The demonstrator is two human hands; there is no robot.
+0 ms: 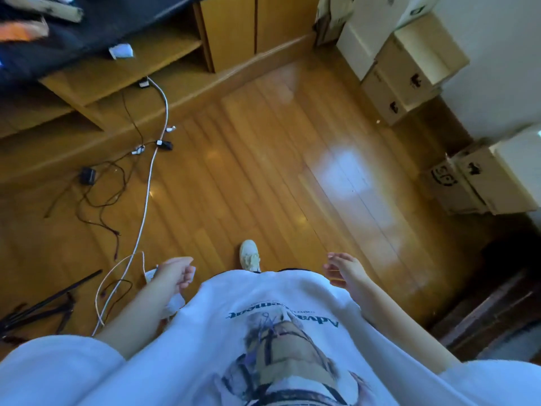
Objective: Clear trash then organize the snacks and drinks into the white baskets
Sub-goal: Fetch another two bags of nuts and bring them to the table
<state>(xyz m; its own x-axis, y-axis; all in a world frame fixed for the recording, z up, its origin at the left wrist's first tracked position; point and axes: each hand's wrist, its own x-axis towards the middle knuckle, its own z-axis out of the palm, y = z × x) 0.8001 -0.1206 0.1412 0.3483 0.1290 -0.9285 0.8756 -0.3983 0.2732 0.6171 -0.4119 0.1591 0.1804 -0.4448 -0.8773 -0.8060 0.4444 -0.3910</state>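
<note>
Cables [140,183] lie on the floor [263,171] at left, before the wooden shelf unit [117,74]; cardboard boxes [409,71] stand stacked at right, against the wall.

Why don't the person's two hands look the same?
The left hand is curled shut around crumpled white paper; the right hand is open with fingers spread and holds nothing. The left hand hangs near the white cable, the right hand over bare wooden floor. Both are bare and hang low beside the white shirt.
</note>
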